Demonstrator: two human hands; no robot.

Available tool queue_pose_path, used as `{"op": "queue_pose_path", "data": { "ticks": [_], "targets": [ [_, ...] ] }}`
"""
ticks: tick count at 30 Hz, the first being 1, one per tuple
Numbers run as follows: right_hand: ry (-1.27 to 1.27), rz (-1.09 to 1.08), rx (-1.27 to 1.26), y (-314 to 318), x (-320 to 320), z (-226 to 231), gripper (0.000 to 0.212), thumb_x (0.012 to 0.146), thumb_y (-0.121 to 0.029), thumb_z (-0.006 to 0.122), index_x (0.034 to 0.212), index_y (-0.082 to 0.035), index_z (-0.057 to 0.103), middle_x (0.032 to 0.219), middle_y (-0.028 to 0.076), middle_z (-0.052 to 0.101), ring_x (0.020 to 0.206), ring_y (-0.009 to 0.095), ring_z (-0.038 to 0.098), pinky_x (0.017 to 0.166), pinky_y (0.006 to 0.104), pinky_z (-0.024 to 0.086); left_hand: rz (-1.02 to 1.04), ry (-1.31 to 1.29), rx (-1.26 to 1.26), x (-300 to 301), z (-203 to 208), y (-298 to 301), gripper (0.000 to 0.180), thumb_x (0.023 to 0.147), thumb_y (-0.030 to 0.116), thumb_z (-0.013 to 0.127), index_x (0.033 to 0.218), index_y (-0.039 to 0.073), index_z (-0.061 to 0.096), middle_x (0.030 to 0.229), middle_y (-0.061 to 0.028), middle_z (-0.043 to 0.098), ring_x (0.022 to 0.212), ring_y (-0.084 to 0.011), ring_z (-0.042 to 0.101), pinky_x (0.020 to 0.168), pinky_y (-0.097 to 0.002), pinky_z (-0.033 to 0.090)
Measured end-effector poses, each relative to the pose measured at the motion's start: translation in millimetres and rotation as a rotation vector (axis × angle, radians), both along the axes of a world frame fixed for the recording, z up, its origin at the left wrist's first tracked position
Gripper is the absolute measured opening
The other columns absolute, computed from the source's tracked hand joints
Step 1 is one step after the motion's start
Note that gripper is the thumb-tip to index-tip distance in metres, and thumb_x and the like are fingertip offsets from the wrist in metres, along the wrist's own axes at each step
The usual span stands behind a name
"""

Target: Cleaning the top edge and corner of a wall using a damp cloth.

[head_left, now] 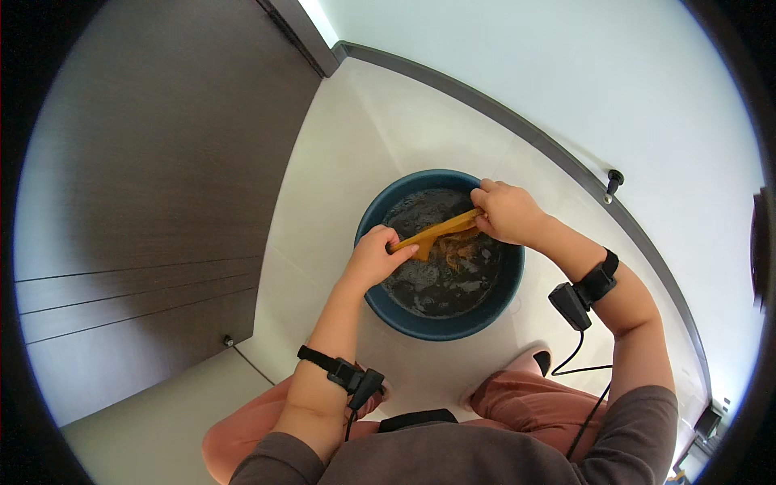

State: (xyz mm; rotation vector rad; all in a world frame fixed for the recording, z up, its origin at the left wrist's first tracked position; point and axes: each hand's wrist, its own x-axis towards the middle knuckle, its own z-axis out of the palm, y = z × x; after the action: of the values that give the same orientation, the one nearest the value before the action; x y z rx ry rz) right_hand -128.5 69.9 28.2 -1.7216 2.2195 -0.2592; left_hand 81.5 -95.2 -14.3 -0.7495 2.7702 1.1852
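A round blue basin [440, 327] stands on the floor in front of me, holding dark, rippled water [436, 295]. Across its middle stretches a yellow-orange cloth [440, 229], its upper edge pulled into a taut band above the water. Part of the cloth hangs down, and an orange patch shows at the water's surface. My left hand [376, 257] pinches the cloth's left end near the basin's left rim. At the right end, my right hand [507, 212] grips the cloth over the right rim, somewhat farther from me. Both hands have their fingers closed.
A dark brown door [162, 178] takes up the left side. The white wall [517, 56] with a grey baseboard [517, 125] curves along the right, where a black doorstop [614, 179] sticks out. Black straps with small devices [584, 293] and cables are on my forearms.
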Motion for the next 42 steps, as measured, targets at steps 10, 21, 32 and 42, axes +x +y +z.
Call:
{"op": "queue_pose_path", "data": {
  "ticks": [10,21,32,42],
  "targets": [
    [0.088,-0.133,-0.038,-7,1,22,0.019,0.075,-0.019,0.055,0.085,-0.004,0.051,0.074,0.016,0.058,0.072,0.033,0.058,0.064,0.0428,0.048,0.097,0.332,0.469,0,12,-10,0.03,0.079,0.013,0.066,0.067,0.006,0.039,0.066,0.0,0.045,0.06,-0.008,0.039,0.054,-0.0235,0.037],
    [-0.048,-0.141,-0.219,-40,14,113,0.012,0.077,-0.02,0.054,0.081,-0.008,0.053,0.061,0.014,0.057,0.062,0.034,0.057,0.055,0.0443,0.045,0.139,0.586,0.343,-29,112,-23,0.029,0.078,0.007,0.066,0.07,0.007,0.039,0.066,0.0002,0.046,0.06,-0.0064,0.039,0.052,-0.0207,0.036],
    [0.014,0.088,-0.079,-19,19,27,0.012,0.074,-0.018,0.055,0.08,-0.01,0.063,0.068,0.01,0.061,0.07,0.029,0.06,0.06,0.0401,0.048,0.01,0.172,-0.019,-28,34,12,0.019,0.08,0.012,0.061,0.081,0.004,0.044,0.076,-0.0099,0.047,0.065,-0.0256,0.049,0.059,-0.0339,0.042],
    [0.074,0.201,0.323,-6,56,-129,0.018,0.073,-0.01,0.056,0.086,-0.001,0.066,0.107,0.015,0.054,0.096,0.028,0.054,0.074,0.037,0.049,-0.231,-0.401,-0.271,3,-85,68,0.02,0.08,0.002,0.047,0.097,0.006,0.055,0.105,-0.0146,0.047,0.099,-0.0315,0.048,0.086,-0.0395,0.04]
  ]
}}
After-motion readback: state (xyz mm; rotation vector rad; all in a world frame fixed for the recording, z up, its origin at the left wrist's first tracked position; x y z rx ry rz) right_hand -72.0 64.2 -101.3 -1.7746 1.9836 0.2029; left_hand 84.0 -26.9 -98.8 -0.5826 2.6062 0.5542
